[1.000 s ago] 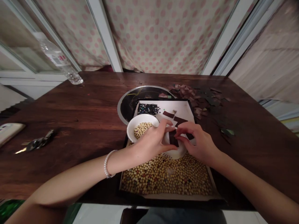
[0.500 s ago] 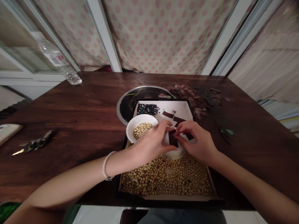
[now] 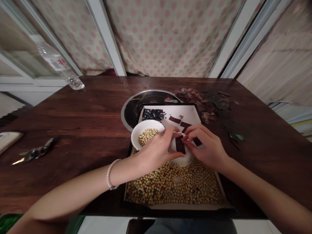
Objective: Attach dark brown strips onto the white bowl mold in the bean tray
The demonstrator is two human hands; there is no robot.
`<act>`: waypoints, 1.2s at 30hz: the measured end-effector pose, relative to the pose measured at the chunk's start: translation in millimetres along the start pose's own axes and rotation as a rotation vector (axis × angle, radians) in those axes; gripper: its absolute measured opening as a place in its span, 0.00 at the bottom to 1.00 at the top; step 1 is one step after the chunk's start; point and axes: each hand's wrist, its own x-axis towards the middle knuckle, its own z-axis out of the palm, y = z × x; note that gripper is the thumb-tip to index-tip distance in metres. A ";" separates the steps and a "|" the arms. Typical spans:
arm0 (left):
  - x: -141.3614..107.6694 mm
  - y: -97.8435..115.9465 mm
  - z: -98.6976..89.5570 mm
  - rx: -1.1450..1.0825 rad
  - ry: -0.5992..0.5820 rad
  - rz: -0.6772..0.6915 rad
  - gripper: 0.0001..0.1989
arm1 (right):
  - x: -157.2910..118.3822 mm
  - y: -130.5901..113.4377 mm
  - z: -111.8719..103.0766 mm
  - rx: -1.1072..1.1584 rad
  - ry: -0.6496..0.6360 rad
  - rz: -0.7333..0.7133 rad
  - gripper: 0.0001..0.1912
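Note:
A short dark brown strip (image 3: 180, 145) lies over a small white bowl (image 3: 183, 161) on the tray. My left hand (image 3: 159, 144) spans this strip, fingertips at its far end and thumb at its near end. Against the strip's right edge, the thumb and fingertips of my right hand (image 3: 206, 146) are pinched together; whatever is between them is too small or hidden to name. Beside my left hand stands a larger white bowl (image 3: 136, 131) holding pale round beads (image 3: 148, 135). Many tan beads (image 3: 170, 188) cover the near part of the tray.
The black-rimmed tray (image 3: 198, 112) also holds small dark beads (image 3: 153, 114) and more brown strips (image 3: 175, 120). It overlaps a round dark plate (image 3: 129, 112). Brown scraps (image 3: 192, 94) lie behind right. A plastic bottle (image 3: 57, 63), keys (image 3: 36, 152) and a pale phone-like object (image 3: 9, 141) are left.
The view has shifted very slightly. Both hands stay at the strip in nearly the same pose, with the right hand's fingers moving a little.

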 end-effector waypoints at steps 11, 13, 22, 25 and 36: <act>0.3 -0.3 0.2 -0.018 -0.004 0.001 0.26 | 1.7 -5.9 2.1 0.016 0.001 0.026 0.11; 0.3 0.0 -0.2 -0.023 -0.006 0.007 0.26 | 1.9 -5.9 1.7 0.047 -0.019 0.033 0.10; 1.0 1.1 -2.0 -0.016 -0.022 0.008 0.25 | 1.4 -5.0 0.3 0.052 -0.007 0.049 0.09; 1.4 2.4 -2.6 -0.002 -0.020 -0.001 0.25 | 1.6 -4.8 -0.4 0.069 -0.063 0.023 0.09; 0.3 -0.2 -1.0 -0.010 -0.008 0.010 0.28 | 2.4 -5.5 0.1 0.031 -0.025 0.030 0.11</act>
